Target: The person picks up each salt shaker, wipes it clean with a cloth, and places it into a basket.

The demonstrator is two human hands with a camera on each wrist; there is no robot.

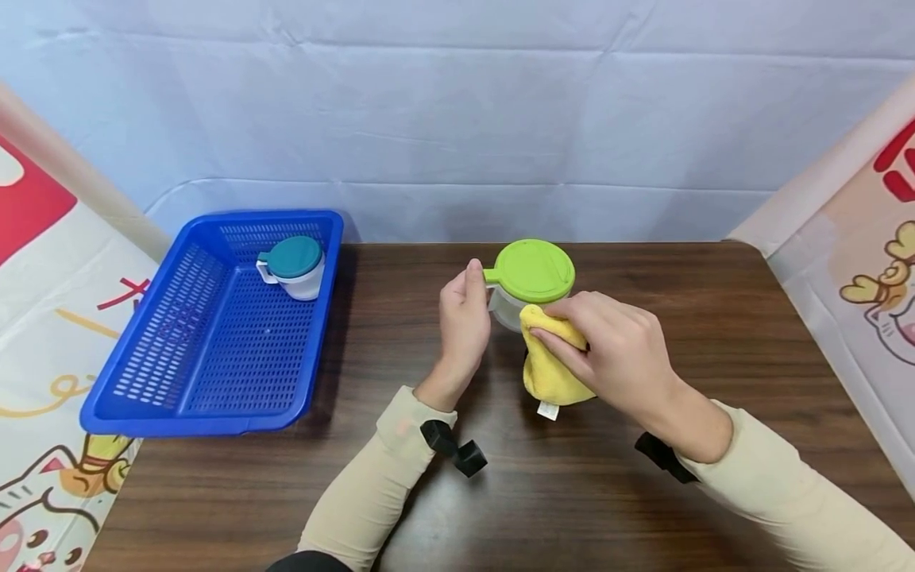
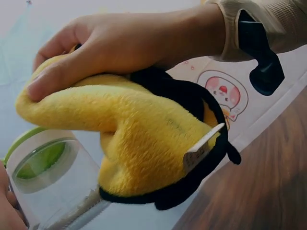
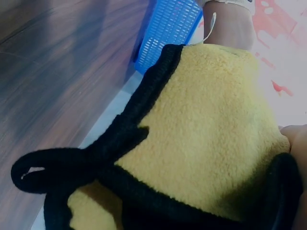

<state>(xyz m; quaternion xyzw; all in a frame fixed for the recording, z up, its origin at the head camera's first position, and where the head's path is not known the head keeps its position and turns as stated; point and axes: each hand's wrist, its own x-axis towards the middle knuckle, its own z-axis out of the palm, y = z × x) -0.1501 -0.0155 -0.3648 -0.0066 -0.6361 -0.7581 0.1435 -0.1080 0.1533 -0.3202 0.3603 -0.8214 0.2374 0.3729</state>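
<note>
A clear jar [image 1: 507, 310] with a bright green lid [image 1: 536, 270] stands upright near the far edge of the table. My left hand [image 1: 461, 326] grips it by the handle side, thumb up, the fingers mostly hidden behind. In my right hand [image 1: 625, 349] a folded yellow cloth [image 1: 554, 369] with black edging and a small white tag is pinched between thumb and fingers. The cloth overlaps the front of the jar in the head view. From the left wrist, the cloth [image 2: 144, 143] hangs from the right hand beside the see-through jar wall [image 2: 62, 177].
To the left stands a blue perforated basket [image 1: 200, 425]. Inside, at its far right corner, sits a smaller jar [image 1: 303, 284] with a teal lid. A pale cloth backdrop [image 1: 457, 119] rises behind the brown wooden table [image 1: 557, 492], and printed sheets flank both sides.
</note>
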